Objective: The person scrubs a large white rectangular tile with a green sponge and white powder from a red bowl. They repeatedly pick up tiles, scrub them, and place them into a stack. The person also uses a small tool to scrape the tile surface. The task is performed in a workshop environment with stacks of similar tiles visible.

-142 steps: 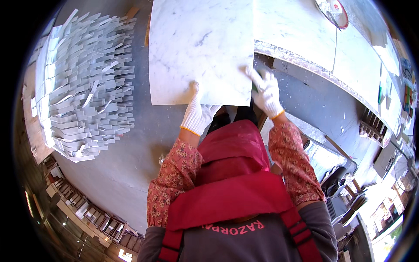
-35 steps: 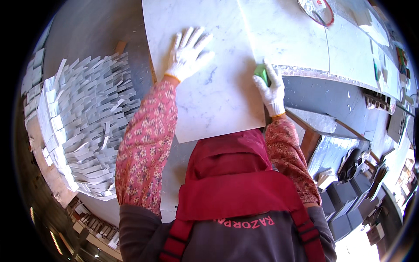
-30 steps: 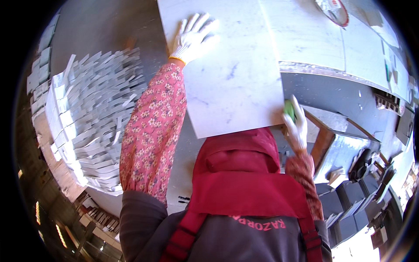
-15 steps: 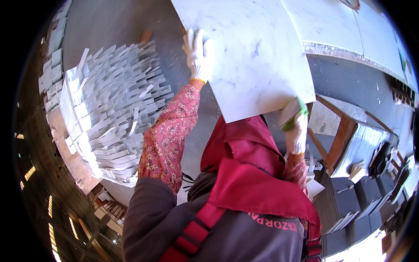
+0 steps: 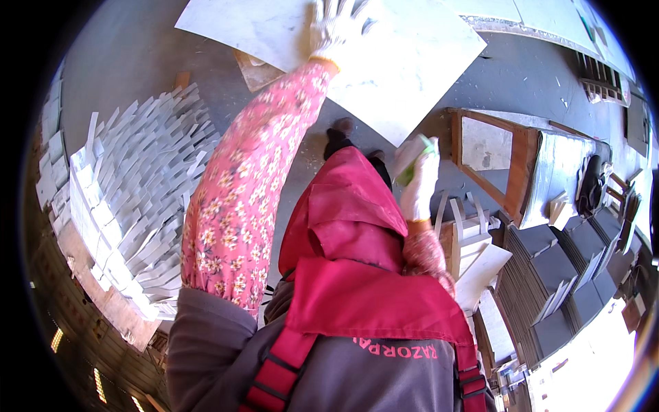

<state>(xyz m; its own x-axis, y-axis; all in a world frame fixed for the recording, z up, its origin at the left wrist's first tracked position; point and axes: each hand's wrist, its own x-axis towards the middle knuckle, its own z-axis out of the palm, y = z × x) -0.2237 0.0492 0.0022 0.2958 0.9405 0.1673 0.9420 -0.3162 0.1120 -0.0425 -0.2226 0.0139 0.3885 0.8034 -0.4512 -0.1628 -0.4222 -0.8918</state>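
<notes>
Under my left hand [image 5: 335, 33] lies a large white marble-patterned panel [image 5: 412, 65], one corner pointing toward me. The gloved palm rests on its top face with fingers spread. My right hand [image 5: 420, 187], also gloved, is closed around a small block-shaped tool [image 5: 412, 156], pale with a green side. That block is beside the panel's near corner; whether they touch I cannot tell. The panel's far part runs out of view.
A big stack of narrow pale strips [image 5: 147, 185] stands on the left. To the right are a wooden frame [image 5: 525, 172] and stacks of grey panels [image 5: 542, 264]. A brown board [image 5: 257, 72] shows below the panel, and white panels [image 5: 470, 268] lean near my right arm.
The panel has turned counterclockwise, its near corner now pointing toward me. My left hand has gone farther forward; my right hand with the block has shifted left.
</notes>
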